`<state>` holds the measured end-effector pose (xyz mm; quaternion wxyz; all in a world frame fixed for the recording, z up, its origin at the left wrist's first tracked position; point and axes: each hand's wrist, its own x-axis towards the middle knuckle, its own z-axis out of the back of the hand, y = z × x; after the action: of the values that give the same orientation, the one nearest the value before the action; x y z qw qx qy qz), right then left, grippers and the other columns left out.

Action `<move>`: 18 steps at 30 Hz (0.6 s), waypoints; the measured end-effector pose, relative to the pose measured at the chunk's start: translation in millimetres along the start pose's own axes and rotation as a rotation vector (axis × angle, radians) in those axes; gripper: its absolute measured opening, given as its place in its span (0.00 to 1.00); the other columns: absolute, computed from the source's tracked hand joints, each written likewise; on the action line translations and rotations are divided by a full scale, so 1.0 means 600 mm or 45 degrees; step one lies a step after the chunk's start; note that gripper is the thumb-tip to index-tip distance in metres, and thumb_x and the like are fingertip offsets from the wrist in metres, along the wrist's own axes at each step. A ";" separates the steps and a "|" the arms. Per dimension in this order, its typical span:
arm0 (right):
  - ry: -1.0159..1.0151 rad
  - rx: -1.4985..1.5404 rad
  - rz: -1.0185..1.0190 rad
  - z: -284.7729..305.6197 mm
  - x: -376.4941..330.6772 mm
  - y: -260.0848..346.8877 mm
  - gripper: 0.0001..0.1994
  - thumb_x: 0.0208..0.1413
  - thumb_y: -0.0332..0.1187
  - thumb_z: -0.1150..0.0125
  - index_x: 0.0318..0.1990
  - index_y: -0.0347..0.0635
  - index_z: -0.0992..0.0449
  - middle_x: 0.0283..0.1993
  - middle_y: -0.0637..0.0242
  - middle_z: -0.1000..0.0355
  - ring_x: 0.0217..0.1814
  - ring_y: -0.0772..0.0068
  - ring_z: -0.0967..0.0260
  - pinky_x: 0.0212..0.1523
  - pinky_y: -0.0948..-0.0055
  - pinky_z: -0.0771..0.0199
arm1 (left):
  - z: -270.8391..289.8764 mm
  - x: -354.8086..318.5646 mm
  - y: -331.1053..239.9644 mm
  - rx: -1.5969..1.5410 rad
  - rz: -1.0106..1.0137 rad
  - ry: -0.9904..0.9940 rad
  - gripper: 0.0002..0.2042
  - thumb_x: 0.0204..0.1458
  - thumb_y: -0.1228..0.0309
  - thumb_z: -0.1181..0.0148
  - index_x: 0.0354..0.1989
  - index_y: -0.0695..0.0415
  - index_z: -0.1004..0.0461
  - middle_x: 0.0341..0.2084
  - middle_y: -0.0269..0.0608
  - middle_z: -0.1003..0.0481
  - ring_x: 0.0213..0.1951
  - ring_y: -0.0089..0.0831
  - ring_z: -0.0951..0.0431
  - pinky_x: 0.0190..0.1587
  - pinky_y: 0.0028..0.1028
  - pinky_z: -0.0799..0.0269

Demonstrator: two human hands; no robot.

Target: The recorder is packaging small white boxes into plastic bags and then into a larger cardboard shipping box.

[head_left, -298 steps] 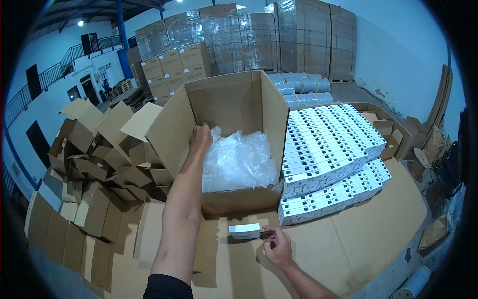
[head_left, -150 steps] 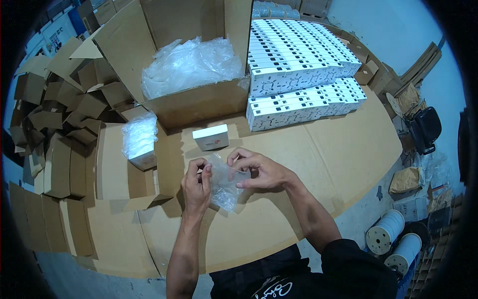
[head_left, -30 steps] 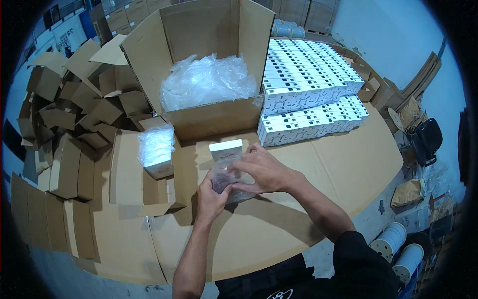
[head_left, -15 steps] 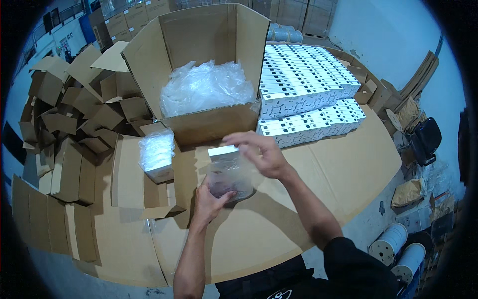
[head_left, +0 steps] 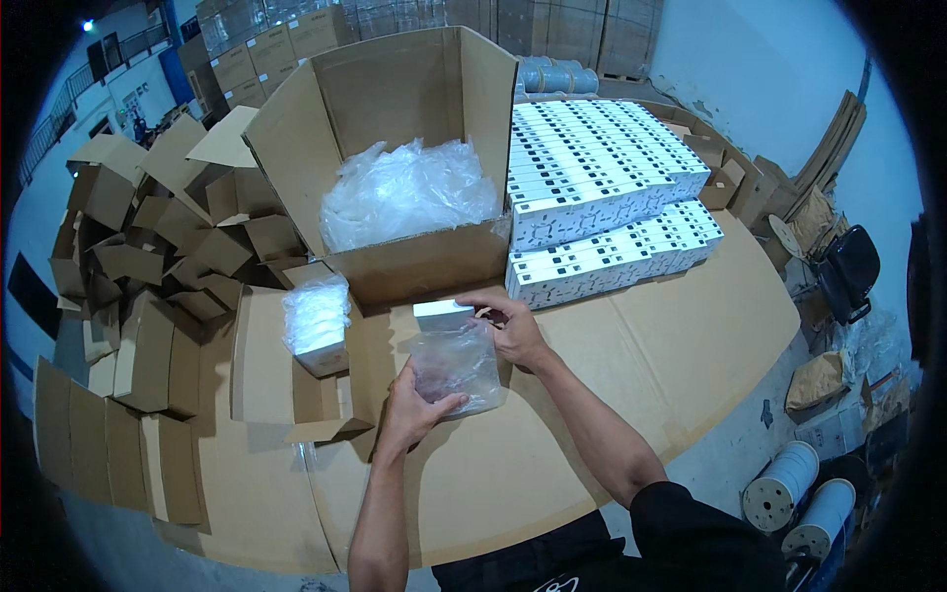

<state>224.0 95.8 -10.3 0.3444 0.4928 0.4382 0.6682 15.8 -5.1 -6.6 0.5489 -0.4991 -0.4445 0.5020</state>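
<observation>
1. Currently the left hand [head_left: 412, 409] pinches the clear plastic bag [head_left: 456, 367] at its lower edge, low over the cardboard-covered surface [head_left: 631, 345].
2. Right hand [head_left: 511, 326] closes its grip on the small white box [head_left: 443, 315] at the bag's mouth.
3. Judgement: hold the mouth wide and feed the box in squarely, so its corners do not snag the film.

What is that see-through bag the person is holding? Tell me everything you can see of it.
The clear plastic bag is thin, crinkled film, glossy and see-through, with the cardboard showing through it. It is held low over the cardboard-covered table, its mouth toward the small white box just beyond it. The left hand pinches its near edge from below; the right hand holds its far right corner by the box. It looks empty.
</observation>
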 end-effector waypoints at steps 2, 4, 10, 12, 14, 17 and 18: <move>-0.052 -0.005 0.032 -0.001 0.002 -0.001 0.17 0.57 0.21 0.35 0.55 0.41 0.20 0.47 0.66 0.22 0.41 0.79 0.25 0.43 0.77 0.22 | 0.002 -0.001 -0.002 -0.008 0.022 0.028 0.34 0.41 0.75 0.21 0.59 0.62 0.33 0.46 0.45 0.21 0.48 0.33 0.20 0.53 0.35 0.23; -0.105 -0.012 0.060 0.000 0.005 -0.002 0.17 0.57 0.21 0.34 0.55 0.39 0.21 0.46 0.65 0.22 0.41 0.78 0.25 0.43 0.76 0.21 | 0.004 0.000 -0.003 -0.011 0.006 0.036 0.35 0.41 0.75 0.21 0.59 0.62 0.33 0.46 0.45 0.21 0.48 0.33 0.21 0.52 0.35 0.23; -0.352 0.590 0.081 0.002 0.017 0.038 0.13 0.58 0.17 0.36 0.48 0.34 0.32 0.48 0.59 0.28 0.49 0.71 0.24 0.49 0.70 0.14 | 0.011 0.000 -0.009 -0.022 0.028 0.069 0.36 0.41 0.75 0.21 0.60 0.61 0.34 0.45 0.45 0.22 0.48 0.32 0.21 0.51 0.34 0.22; -0.327 0.610 0.029 0.006 0.013 0.043 0.12 0.59 0.16 0.37 0.46 0.35 0.33 0.47 0.58 0.28 0.50 0.69 0.24 0.50 0.66 0.13 | 0.011 0.001 -0.009 -0.008 0.025 0.072 0.36 0.41 0.75 0.21 0.60 0.61 0.34 0.45 0.46 0.22 0.48 0.32 0.21 0.51 0.34 0.22; -0.290 0.605 -0.025 0.007 0.010 0.038 0.13 0.59 0.18 0.36 0.46 0.36 0.33 0.45 0.60 0.27 0.51 0.71 0.25 0.49 0.68 0.14 | 0.010 0.000 -0.010 0.016 0.035 0.042 0.36 0.41 0.75 0.21 0.60 0.61 0.34 0.45 0.45 0.22 0.48 0.32 0.21 0.51 0.34 0.22; -0.211 0.548 -0.067 0.017 0.002 0.038 0.12 0.60 0.20 0.35 0.46 0.37 0.32 0.43 0.64 0.26 0.49 0.75 0.25 0.48 0.73 0.18 | 0.009 -0.001 -0.010 0.004 0.054 0.011 0.36 0.41 0.75 0.21 0.60 0.62 0.34 0.46 0.45 0.22 0.48 0.33 0.21 0.52 0.34 0.23; -0.210 0.547 -0.066 0.021 0.001 0.036 0.12 0.60 0.20 0.35 0.46 0.37 0.32 0.43 0.64 0.26 0.49 0.75 0.25 0.48 0.73 0.18 | 0.009 0.000 -0.010 0.004 0.053 0.010 0.36 0.41 0.75 0.21 0.60 0.62 0.34 0.46 0.45 0.22 0.48 0.33 0.21 0.52 0.34 0.23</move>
<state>235.2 91.4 11.6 0.2831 0.5964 0.5534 0.5079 10.8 -4.4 -0.2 0.5410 -0.5094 -0.4310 0.5120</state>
